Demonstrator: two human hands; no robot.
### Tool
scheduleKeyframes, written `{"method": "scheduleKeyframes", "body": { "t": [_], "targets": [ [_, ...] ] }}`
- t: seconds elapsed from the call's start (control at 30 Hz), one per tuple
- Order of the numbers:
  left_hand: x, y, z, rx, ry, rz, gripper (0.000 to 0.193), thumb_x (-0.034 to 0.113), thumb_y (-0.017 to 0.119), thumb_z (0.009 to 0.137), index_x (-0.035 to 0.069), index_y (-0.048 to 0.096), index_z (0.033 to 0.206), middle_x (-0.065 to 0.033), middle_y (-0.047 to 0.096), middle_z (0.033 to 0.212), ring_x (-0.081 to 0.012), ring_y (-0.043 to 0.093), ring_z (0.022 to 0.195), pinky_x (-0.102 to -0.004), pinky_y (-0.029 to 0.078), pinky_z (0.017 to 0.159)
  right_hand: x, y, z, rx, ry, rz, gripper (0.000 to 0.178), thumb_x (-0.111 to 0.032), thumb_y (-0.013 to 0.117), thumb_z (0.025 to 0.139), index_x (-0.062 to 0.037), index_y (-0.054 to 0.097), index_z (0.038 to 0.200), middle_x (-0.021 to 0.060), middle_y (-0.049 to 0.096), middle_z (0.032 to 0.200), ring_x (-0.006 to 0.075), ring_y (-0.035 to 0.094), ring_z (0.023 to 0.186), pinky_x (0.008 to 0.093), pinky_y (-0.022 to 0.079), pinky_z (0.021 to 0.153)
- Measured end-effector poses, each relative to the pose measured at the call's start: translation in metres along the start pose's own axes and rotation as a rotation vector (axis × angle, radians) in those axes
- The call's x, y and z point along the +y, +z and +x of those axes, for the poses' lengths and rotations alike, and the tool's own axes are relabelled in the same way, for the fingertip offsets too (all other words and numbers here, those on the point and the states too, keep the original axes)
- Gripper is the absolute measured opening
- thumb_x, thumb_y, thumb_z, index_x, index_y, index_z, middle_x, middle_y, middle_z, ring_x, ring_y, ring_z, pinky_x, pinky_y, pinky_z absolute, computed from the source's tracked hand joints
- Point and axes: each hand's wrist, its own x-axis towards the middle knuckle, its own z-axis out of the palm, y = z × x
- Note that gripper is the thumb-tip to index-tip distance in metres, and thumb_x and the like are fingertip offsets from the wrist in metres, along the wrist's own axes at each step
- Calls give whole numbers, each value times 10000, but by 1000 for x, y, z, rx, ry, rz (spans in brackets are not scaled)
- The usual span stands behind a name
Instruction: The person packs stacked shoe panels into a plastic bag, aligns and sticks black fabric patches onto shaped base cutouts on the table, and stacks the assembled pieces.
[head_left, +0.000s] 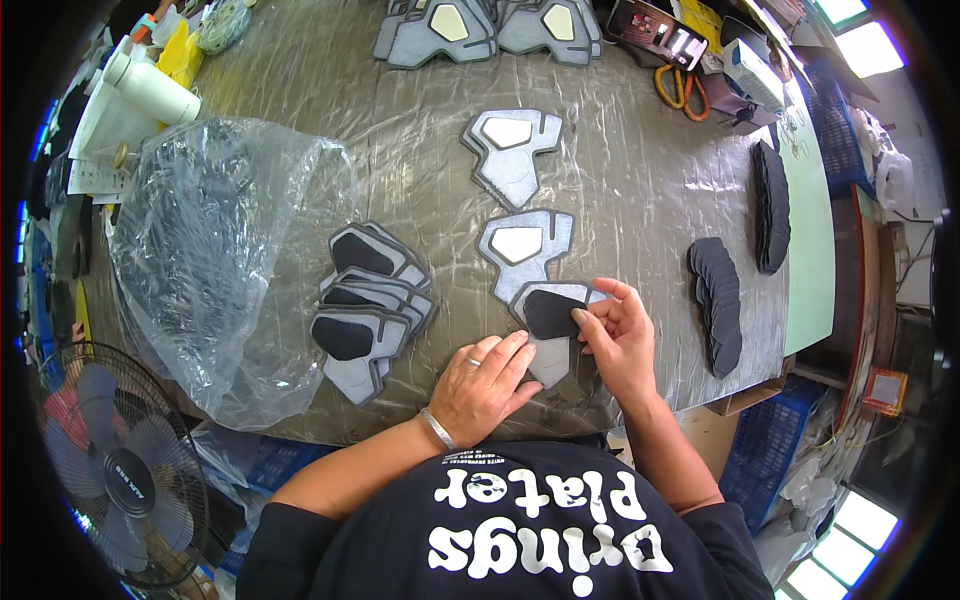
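A grey, dark-edged shaped piece (548, 362) lies near the table's front edge, a black rounded patch (552, 314) on its upper part. My right hand (622, 340) pinches that patch's right edge between thumb and fingers. With fingers stretched out, my left hand (478, 388) rests on the table, fingertips against the piece's left side. Just beyond lie two more grey pieces, a nearer one (518, 272) and a farther one (505, 170), each with a white patch. To the left, several overlapping grey pieces (350, 380) carry black patches.
Black patches lie fanned in a near row (718, 310) and a far row (770, 205) at right. Grey piece stacks (425, 42) stand at the back. A clear plastic bag (215, 260) covers the left side, near a fan (120, 470) and white bottle (150, 88). Orange-handled scissors (690, 98) lie back right.
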Motion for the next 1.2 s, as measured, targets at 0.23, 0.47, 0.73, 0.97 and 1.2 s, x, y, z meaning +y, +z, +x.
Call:
{"method": "scheduleKeyframes", "body": {
  "t": [0.23,0.47,0.73,0.97,1.2],
  "targets": [
    [0,-2,4,12,4,-15,576,241,795,762,15,601,1255,-94,563,1337,-243,544,1074,-355,458,890,2,5,-1,23,-14,13,415,-4,687,889,7,486,1252,14,619,805,41,580,676,183,467,589],
    [2,-3,5,-3,-22,-4,527,203,782,779,16,605,1239,-114,549,1359,-251,550,1066,-363,460,903,2,4,0,23,-20,-26,399,-5,686,890,5,494,1240,11,619,799,36,578,673,178,465,596],
    [2,0,5,60,-70,-77,507,111,789,756,3,587,1207,-161,574,1262,-333,588,1083,-408,470,922,-3,-18,2,-24,34,335,390,-70,632,941,-10,507,1305,13,616,859,69,596,689,203,495,597],
    [-5,-2,1,111,-48,-139,455,64,704,806,-16,554,1227,-210,587,1225,-375,576,1117,-435,455,963,12,-36,-15,-448,279,1569,511,-169,593,942,-64,439,1418,-14,422,880,55,434,644,236,430,552],
    [-2,-1,4,123,-56,-120,427,54,657,829,-22,546,1234,-218,572,1238,-386,564,1131,-440,446,984,9,-37,-30,-468,239,1762,499,-166,547,971,-59,409,1438,-3,419,901,53,439,625,258,455,543]
  ]
}}
